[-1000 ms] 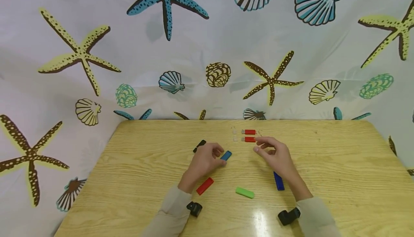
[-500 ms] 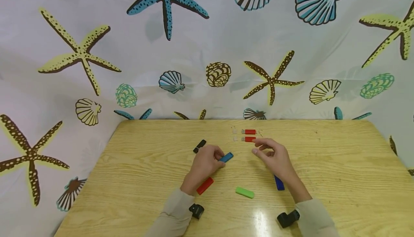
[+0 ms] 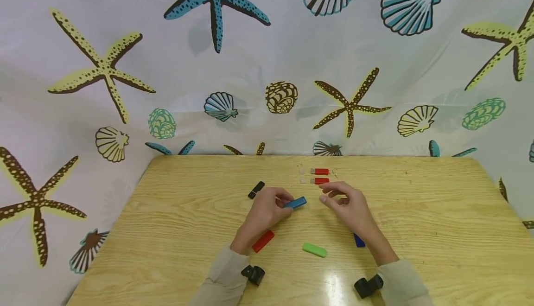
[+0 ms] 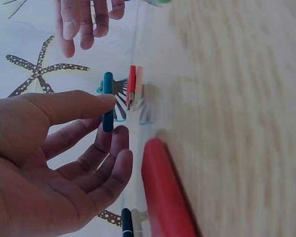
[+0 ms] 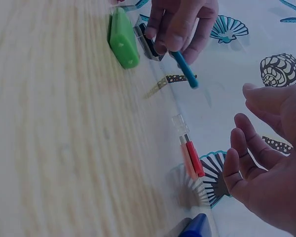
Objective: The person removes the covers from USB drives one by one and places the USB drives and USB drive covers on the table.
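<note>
In the head view my left hand (image 3: 267, 208) pinches a light blue USB stick (image 3: 297, 202) between thumb and fingers, its far end pointing right. The left wrist view shows the thumb pressed on the stick's flat side, the stick held upright on edge (image 4: 108, 81). To the right, my right hand (image 3: 350, 206) holds nothing; its thumb and fingers are loosely bent and spread apart, facing the blue stick across a gap. Just beyond its fingertips lie two red USB sticks (image 3: 321, 171) with bare metal plugs, and clear caps (image 3: 302, 181) sit left of the plugs.
On the wooden table (image 3: 187, 222) lie a black stick (image 3: 256, 189) behind my left hand, a red stick (image 3: 263, 241) by the left wrist, and a green stick (image 3: 314, 250) in front. A dark blue stick (image 3: 359, 240) is partly covered by my right forearm. Patterned cloth (image 3: 250, 65) hangs behind.
The light blue stick has turned and moved slightly right in my left hand's pinch. My right hand has drifted a little left and nearer, uncovering more of the closer red USB stick.
</note>
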Tool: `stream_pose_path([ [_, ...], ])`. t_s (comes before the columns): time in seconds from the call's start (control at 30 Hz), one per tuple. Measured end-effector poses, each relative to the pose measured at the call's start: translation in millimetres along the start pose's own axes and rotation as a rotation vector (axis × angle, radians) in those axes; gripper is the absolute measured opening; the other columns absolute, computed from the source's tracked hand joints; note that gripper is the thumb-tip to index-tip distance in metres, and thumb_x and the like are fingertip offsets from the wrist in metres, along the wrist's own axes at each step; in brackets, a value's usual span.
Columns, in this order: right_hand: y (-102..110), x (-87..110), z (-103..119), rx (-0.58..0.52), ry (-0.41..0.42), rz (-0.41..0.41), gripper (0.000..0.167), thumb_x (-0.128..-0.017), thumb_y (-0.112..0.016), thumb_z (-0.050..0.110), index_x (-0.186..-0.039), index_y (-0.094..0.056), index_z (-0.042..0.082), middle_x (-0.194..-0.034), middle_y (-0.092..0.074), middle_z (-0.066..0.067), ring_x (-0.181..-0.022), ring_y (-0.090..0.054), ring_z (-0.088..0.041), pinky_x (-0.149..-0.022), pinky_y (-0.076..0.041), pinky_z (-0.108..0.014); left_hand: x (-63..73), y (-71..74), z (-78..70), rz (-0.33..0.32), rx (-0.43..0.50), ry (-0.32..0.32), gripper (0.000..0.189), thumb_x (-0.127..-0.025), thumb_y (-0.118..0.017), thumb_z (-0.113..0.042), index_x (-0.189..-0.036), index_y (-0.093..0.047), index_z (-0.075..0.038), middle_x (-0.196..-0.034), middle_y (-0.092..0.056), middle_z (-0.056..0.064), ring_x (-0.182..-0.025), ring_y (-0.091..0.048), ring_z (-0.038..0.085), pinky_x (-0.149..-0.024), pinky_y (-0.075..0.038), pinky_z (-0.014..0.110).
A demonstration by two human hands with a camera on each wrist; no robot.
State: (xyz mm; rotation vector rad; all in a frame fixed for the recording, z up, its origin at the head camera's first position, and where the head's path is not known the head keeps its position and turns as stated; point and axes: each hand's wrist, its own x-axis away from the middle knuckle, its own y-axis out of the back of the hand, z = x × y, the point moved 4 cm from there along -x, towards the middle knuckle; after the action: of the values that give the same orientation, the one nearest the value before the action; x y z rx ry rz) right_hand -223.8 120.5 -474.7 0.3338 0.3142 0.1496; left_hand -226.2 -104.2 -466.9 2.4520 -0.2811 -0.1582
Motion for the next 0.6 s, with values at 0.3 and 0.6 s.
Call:
stream_pose_path([
  [0.3, -5.3, 2.1, 10.3, -0.029, 0.053, 0.035, 0.023, -0.097, -0.074, 0.015, -0.119, -0.075, 0.009, -0.115, -0.071, -0.012, -0.100, -0.063, -0.024, -0.079, -0.056, -0.034, -1.4, -2.3, -8.5, 0.014, 0.117, -0.002, 0.013, -0.087, -0.080, -0.001, -0.100, -0.078, -0.006, -0.098, -0.071, 0.006, -0.085, -0.069, 0.019, -0.077, -0.059, 0.034],
  [0.6, -9.4, 4.6, 12.3, -0.042, 0.033, 0.071, 0.024, -0.095, -0.076, 0.010, -0.118, -0.073, 0.006, -0.114, -0.071, -0.008, -0.102, -0.064, -0.027, -0.081, -0.057, -0.034, -0.9, -4.1, -17.8, 0.019, 0.168, -0.078, 0.016, -0.087, -0.080, 0.002, -0.101, -0.078, -0.002, -0.099, -0.072, 0.010, -0.085, -0.070, 0.021, -0.078, -0.060, 0.033],
])
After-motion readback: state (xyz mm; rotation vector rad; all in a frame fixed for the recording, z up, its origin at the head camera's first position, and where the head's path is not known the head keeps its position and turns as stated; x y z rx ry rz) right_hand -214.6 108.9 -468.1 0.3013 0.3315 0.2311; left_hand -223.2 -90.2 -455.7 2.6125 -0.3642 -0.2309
